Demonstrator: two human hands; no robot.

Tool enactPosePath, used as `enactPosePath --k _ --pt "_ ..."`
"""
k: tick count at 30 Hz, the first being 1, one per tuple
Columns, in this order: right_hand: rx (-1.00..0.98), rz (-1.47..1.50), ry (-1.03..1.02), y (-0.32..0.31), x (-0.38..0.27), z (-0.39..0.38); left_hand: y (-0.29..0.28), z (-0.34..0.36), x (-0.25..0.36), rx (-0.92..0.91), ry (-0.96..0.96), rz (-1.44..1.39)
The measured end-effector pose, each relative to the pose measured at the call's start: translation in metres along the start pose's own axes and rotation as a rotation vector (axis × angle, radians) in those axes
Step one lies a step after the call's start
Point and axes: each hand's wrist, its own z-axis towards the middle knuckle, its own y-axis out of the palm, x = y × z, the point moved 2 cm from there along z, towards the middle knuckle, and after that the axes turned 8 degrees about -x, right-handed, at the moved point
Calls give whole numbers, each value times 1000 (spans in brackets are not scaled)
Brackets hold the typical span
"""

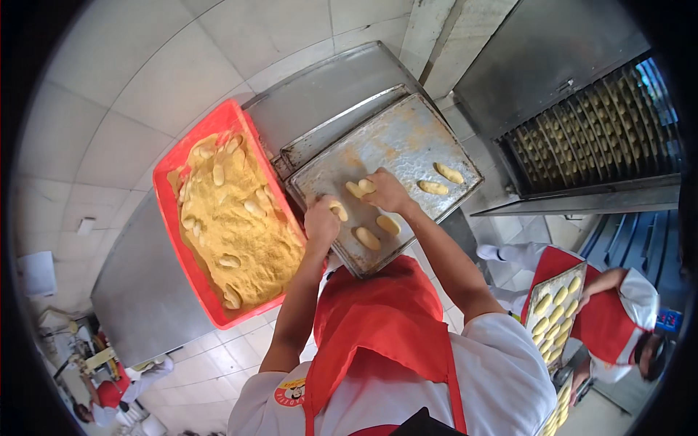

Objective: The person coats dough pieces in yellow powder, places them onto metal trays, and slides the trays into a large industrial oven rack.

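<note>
The metal tray (418,134) carries pale dough rolls, and both hands work over it. At its left edge the left hand (322,218) has its fingers curled around one roll (339,211); too firm a squeeze could dent it. Near the tray's middle, the right hand (387,190) seems to pinch another roll (366,187) between its fingers, though the thumb's exact hold I cannot tell. A third roll (353,190) lies against that one, so soft dough could stick or smear if the two were pressed together. Two rolls (366,238) rest close together at the tray's near side, beneath the right forearm, where a dropped wrist might flatten them. Brown stains mark the tray's far part and could cling to dough laid there. The tray sits askew over a lower tray (342,129), so a hard push on one corner might make it slide. Left of the tray, the red tub (233,113) holds loose yellow crumbs (258,243), which a careless sleeve or elbow could scatter
</note>
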Motion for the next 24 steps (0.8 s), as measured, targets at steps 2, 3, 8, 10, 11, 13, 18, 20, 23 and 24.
enactPosePath --k 2,3,8,10,11,13,18,20,23,24 --pt "56 107 47 -18 30 4 -3 14 41 -26 -98 162" --pt "-61 82 78 -30 50 11 -2 31 65 -130 -48 138" --pt "-144 189 225 -71 78 6 26 62 65 -383 -94 331" --pt "87 -38 213 -76 98 3 31 78 81 -379 -116 363" --pt "94 -29 206 -85 98 4 36 88 89 -318 -192 -118" --pt "85 810 111 -94 101 1 50 108 108 -245 -264 -592" --pt "204 915 108 -121 169 -4 84 160 172 -317 -11 -201" --pt "314 449 242 -140 174 -5 101 164 158 -236 166 145" --pt "259 256 332 -138 178 -5 118 171 147 -519 150 234" --pt "290 117 325 -137 175 -4 119 168 144 -509 167 181"
